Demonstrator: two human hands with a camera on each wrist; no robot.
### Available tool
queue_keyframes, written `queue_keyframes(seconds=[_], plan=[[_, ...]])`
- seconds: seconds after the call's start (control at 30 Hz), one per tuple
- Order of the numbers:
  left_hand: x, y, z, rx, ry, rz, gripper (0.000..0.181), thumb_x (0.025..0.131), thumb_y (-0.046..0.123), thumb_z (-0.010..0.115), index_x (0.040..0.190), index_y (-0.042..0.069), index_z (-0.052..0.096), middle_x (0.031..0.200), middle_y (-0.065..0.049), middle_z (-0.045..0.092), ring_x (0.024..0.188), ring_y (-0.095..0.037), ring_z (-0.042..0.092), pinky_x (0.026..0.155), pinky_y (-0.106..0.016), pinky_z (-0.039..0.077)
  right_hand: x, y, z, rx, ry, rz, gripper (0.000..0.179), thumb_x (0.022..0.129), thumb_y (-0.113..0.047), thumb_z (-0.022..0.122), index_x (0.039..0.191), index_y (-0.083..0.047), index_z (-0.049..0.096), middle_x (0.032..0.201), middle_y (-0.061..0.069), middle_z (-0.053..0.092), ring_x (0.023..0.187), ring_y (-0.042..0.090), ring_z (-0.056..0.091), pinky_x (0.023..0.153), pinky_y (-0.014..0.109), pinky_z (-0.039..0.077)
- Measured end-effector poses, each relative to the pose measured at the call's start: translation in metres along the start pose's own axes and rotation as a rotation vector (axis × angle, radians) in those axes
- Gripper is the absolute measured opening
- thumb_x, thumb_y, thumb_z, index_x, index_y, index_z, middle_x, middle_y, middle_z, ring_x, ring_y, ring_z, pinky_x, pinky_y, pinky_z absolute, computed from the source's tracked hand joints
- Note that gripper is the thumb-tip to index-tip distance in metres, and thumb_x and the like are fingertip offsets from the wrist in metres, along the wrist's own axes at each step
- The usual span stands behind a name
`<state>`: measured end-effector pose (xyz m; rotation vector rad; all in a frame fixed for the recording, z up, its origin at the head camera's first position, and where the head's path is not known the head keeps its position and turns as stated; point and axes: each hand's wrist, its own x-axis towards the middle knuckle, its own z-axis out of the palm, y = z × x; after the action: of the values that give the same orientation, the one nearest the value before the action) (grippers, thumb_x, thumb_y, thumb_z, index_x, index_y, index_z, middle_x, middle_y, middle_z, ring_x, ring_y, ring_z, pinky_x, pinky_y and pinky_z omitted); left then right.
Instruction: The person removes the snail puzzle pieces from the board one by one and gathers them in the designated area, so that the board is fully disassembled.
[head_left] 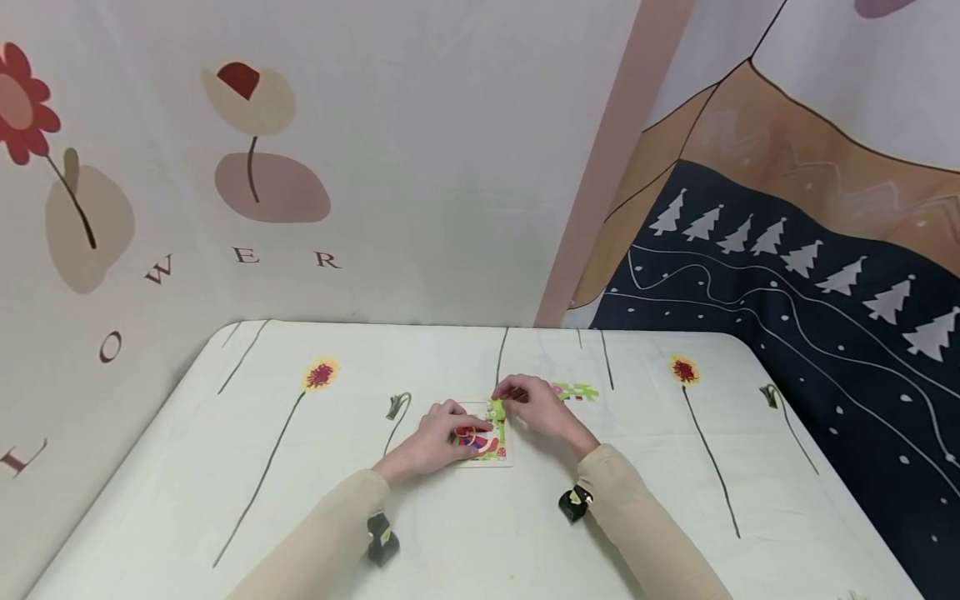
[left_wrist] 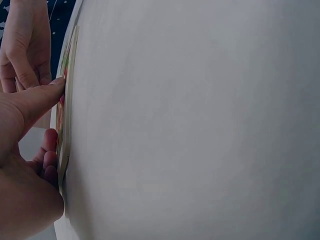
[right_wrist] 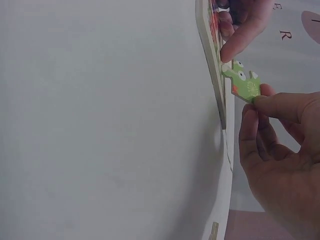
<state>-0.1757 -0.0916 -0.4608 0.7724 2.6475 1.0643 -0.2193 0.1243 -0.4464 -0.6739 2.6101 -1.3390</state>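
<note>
A thin puzzle board lies flat on the table, with colourful red and green pieces in it. My left hand rests across its left side; in the left wrist view the straight thumb presses on the board's face. Over the board's upper right part, my right hand pinches a green puzzle piece between thumb and fingers. This piece has white eye-like spots and is tilted, one end near the left hand's fingertip at the board. The left hand covers part of the picture.
More green puzzle pieces lie on the table just behind the right hand. The white tablecloth carries printed flowers and stems. A pale printed cloth hangs behind, and a dark patterned one at the right.
</note>
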Motion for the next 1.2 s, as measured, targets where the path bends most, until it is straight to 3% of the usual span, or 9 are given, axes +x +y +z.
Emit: queue_keyframes(seconds=[0.23,0.47,0.9,1.03,1.2], plan=[[0.000,0.001,-0.001,-0.014,-0.006,0.005,0.035,0.083,0.016,0.075,0.118,0.017,0.070,0.102,-0.001,0.047,0.092,-0.019,0.038,0.079,-0.040,0.030,0.001,-0.001,-0.005,0.018,-0.001,0.013,0.019,0.087,0.006,0.061,0.098,-0.006,0.070,0.097,0.004,0.067,0.090,0.017,0.062,0.083,0.034,0.048],[0.000,-0.001,0.000,-0.007,0.000,0.004,0.035,0.082,0.016,0.076,0.116,0.018,0.071,0.101,0.000,0.046,0.091,-0.019,0.037,0.079,-0.040,0.030,0.001,0.001,-0.013,0.083,-0.009,-0.030,0.018,0.089,0.007,0.058,0.101,0.000,0.070,0.099,0.010,0.068,0.088,0.021,0.062,0.080,0.034,0.048],[0.001,-0.001,-0.001,-0.013,0.000,0.017,0.034,0.083,0.016,0.075,0.117,0.016,0.070,0.102,-0.001,0.047,0.093,-0.020,0.038,0.079,-0.041,0.029,-0.007,0.004,-0.032,0.120,0.052,0.014,0.015,0.090,0.004,0.060,0.103,0.002,0.068,0.099,0.012,0.068,0.085,0.020,0.061,0.076,0.031,0.047],[0.001,-0.001,0.000,-0.018,-0.003,0.018,0.034,0.083,0.016,0.075,0.117,0.016,0.070,0.102,-0.001,0.047,0.093,-0.020,0.038,0.079,-0.041,0.030,-0.012,0.005,-0.037,0.118,0.070,0.028,0.015,0.090,0.006,0.059,0.103,0.007,0.067,0.100,0.018,0.067,0.087,0.026,0.061,0.076,0.032,0.046],[0.001,-0.001,0.001,-0.026,-0.003,0.020,0.034,0.083,0.016,0.076,0.117,0.016,0.070,0.103,-0.002,0.048,0.094,-0.021,0.039,0.079,-0.041,0.030,-0.025,-0.016,-0.049,0.115,0.071,0.038,0.014,0.089,0.010,0.058,0.101,0.013,0.064,0.099,0.026,0.065,0.088,0.037,0.060,0.075,0.030,0.046]])
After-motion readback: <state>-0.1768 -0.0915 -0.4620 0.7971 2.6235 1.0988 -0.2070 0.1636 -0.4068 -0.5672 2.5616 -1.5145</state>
